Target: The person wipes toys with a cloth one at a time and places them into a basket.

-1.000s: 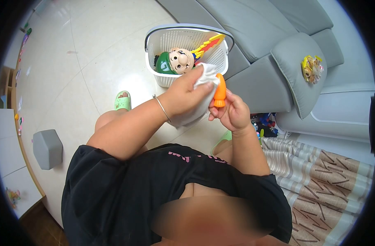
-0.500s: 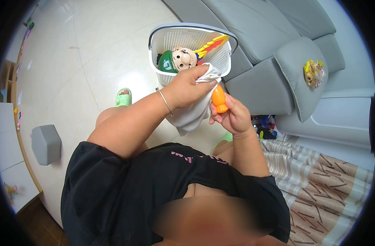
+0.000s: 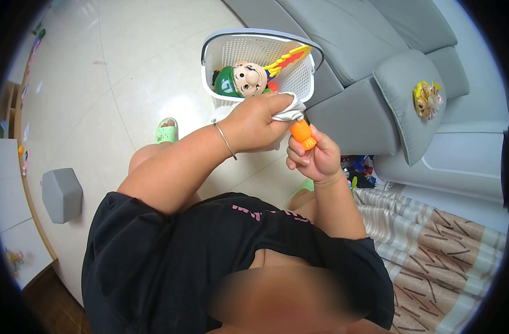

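My left hand (image 3: 261, 121) is closed around a bunched white cloth (image 3: 291, 109), whose end touches the top of an orange toy (image 3: 302, 134). The toy has a ribbed lower end and is pinched between the thumb and fingers of my right hand (image 3: 317, 153). Just beyond my hands stands a white perforated basket (image 3: 210, 64) with a dark-rimmed handle. In it lie a toy head with a green cap (image 3: 249, 79) and a yellow and red jagged toy (image 3: 289, 60). Part of the cloth hangs beneath my left hand.
A grey sofa (image 3: 349, 119) with a cushion (image 3: 396, 83) is at the right, a colourful packet (image 3: 427, 100) on the cushion. Below it are dark toys (image 3: 360, 171) and a patterned curtain (image 3: 438, 245). A grey hexagonal stool (image 3: 62, 195) stands left, near white cabinets (image 3: 12, 183).
My left hand has moved the cloth up to the toy's upper end, and less cloth hangs down. The orange toy now tilts the other way, still in my right hand. The view has shifted slightly.
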Motion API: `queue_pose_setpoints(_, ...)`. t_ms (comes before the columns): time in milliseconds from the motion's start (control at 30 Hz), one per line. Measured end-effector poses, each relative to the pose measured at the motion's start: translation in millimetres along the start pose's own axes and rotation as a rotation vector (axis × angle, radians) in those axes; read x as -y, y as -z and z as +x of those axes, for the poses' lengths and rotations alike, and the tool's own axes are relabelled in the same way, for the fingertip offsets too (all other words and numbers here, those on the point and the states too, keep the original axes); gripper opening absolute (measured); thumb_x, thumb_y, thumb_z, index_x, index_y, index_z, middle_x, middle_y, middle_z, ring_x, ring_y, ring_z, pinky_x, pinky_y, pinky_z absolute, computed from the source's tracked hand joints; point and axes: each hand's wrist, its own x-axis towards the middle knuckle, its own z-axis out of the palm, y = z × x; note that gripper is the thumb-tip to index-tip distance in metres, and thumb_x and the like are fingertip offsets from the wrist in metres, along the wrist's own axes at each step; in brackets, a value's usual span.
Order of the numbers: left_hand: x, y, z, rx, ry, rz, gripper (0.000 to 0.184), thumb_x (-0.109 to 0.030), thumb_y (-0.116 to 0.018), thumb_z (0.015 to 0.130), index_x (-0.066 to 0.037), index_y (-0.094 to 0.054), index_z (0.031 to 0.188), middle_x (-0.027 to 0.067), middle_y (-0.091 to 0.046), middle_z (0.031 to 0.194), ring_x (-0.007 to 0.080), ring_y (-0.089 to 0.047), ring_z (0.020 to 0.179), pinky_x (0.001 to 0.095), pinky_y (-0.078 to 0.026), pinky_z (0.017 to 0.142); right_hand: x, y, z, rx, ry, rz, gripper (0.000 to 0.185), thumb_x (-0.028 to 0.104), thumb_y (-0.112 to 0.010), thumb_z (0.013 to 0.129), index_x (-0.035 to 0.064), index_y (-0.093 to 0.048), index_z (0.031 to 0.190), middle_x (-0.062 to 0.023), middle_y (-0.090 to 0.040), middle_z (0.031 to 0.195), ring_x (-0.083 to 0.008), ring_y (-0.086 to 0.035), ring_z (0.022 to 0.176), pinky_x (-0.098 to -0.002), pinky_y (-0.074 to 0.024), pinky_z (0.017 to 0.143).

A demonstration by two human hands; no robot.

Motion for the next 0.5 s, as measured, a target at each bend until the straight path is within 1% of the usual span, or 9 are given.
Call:
queue_pose_setpoints(67, 0.7, -0.1, -0.2, 0.033, 0.151, -0.206, 0.022, -0.009, -0.064, 0.083, -0.004, -0.063, 0.105, 0.0116, -0.062, 0.090, 0.0286, -0.060, 0.085, 0.0313, -0.048, 0.080, -0.6, -0.5, 1.3, -0.025, 0.005, -0.031, 0.038, 0.037, -0.033, 0.101, 0.0044, -0.050, 0.112, -0.0050, -0.051, 0.078, -0.0110, -0.044, 0.058, -0.0356, -0.0523, 0.067)
queue_pose_setpoints(133, 1.8, -3.2, -1.9, 0.024, 0.157, -0.213, 0.022, -0.009, -0.063, 0.084, -0.004, -0.062, 0.105, 0.0115, -0.062, 0.091, 0.0266, -0.061, 0.086, 0.0311, -0.048, 0.080, -1.7, -3.3, 3.3, -0.050, 0.013, -0.061, 0.038, 0.036, -0.035, 0.100, 0.0041, -0.050, 0.115, -0.0049, -0.052, 0.079, -0.0106, -0.045, 0.058, -0.0349, -0.0523, 0.067)
queue_pose_setpoints(200, 8.2, -12.0, -3.7, 0.016, 0.164, -0.220, 0.021, -0.009, -0.063, 0.084, -0.004, -0.062, 0.105, 0.0114, -0.063, 0.092, 0.0247, -0.061, 0.086, 0.0308, -0.048, 0.080, -3.5, -9.6, 5.5, -0.289, 0.080, -0.337, 0.038, 0.033, -0.040, 0.100, 0.0035, -0.049, 0.121, -0.0041, -0.053, 0.082, -0.0093, -0.047, 0.061, -0.0322, -0.0520, 0.067)
queue_pose_setpoints(233, 14.1, -19.8, -4.4, -0.054, 0.017, -0.150, 0.021, -0.013, -0.062, 0.084, -0.005, -0.061, 0.103, 0.0146, -0.063, 0.093, 0.0301, -0.062, 0.087, 0.0343, -0.048, 0.079, -5.1, -9.1, 5.9, -0.289, 0.080, -0.335, 0.038, 0.033, -0.040, 0.100, 0.0035, -0.049, 0.121, -0.0041, -0.053, 0.082, -0.0093, -0.047, 0.061, -0.0322, -0.0520, 0.067)
queue_pose_setpoints(267, 18.8, -24.6, -5.5, -0.124, -0.130, -0.080, 0.021, -0.017, -0.061, 0.083, -0.006, -0.060, 0.102, 0.0179, -0.064, 0.094, 0.0355, -0.062, 0.088, 0.0378, -0.049, 0.078, -7.1, -7.7, 6.1, -0.309, 0.105, -0.385, 0.039, 0.031, -0.041, 0.100, 0.0036, -0.047, 0.127, -0.0035, -0.053, 0.084, -0.0085, -0.047, 0.063, -0.0308, -0.0519, 0.068)
queue_pose_setpoints(300, 17.1, -23.6, -5.9, -0.122, -0.129, -0.079, 0.021, -0.017, -0.061, 0.083, -0.006, -0.060, 0.102, 0.0179, -0.064, 0.094, 0.0355, -0.062, 0.088, 0.0378, -0.049, 0.078, -8.5, -7.0, 6.1, -0.329, 0.131, -0.434, 0.041, 0.030, -0.043, 0.100, 0.0038, -0.045, 0.132, -0.0029, -0.054, 0.086, -0.0076, -0.048, 0.065, -0.0294, -0.0517, 0.068)
queue_pose_setpoints(400, 8.6, -15.2, -5.3, -0.111, -0.061, -0.058, 0.022, -0.016, -0.061, 0.083, -0.006, -0.061, 0.101, 0.0174, -0.065, 0.094, 0.0360, -0.062, 0.088, 0.0379, -0.050, 0.079, -8.9, -12.8, 5.3, -0.340, 0.103, -0.538, 0.047, 0.030, -0.044, 0.100, 0.0053, -0.040, 0.139, -0.0022, -0.054, 0.089, -0.0068, -0.047, 0.065, -0.0271, -0.0510, 0.070)
queue_pose_setpoints(467, 4.4, -9.0, -3.0, -0.094, 0.209, -0.232, 0.020, -0.015, -0.061, 0.083, -0.005, -0.062, 0.101, 0.0152, -0.066, 0.092, 0.0313, -0.064, 0.086, 0.0359, -0.050, 0.078, -10.3, -16.6, 6.3, -0.348, 0.096, -0.572, 0.048, 0.029, -0.043, 0.099, 0.0040, -0.038, 0.140, -0.0030, -0.054, 0.089, -0.0079, -0.048, 0.066, -0.0289, -0.0517, 0.071)
queue_pose_setpoints(500, 3.5, -8.1, -2.1, -0.095, 0.209, -0.233, 0.020, -0.015, -0.061, 0.083, -0.005, -0.062, 0.101, 0.0152, -0.066, 0.092, 0.0313, -0.064, 0.086, 0.0359, -0.050, 0.078, -11.0, -17.8, 6.5, -0.357, 0.090, -0.606, 0.049, 0.028, -0.043, 0.099, 0.0028, -0.035, 0.141, -0.0038, -0.054, 0.089, -0.0090, -0.049, 0.066, -0.0308, -0.0524, 0.072)
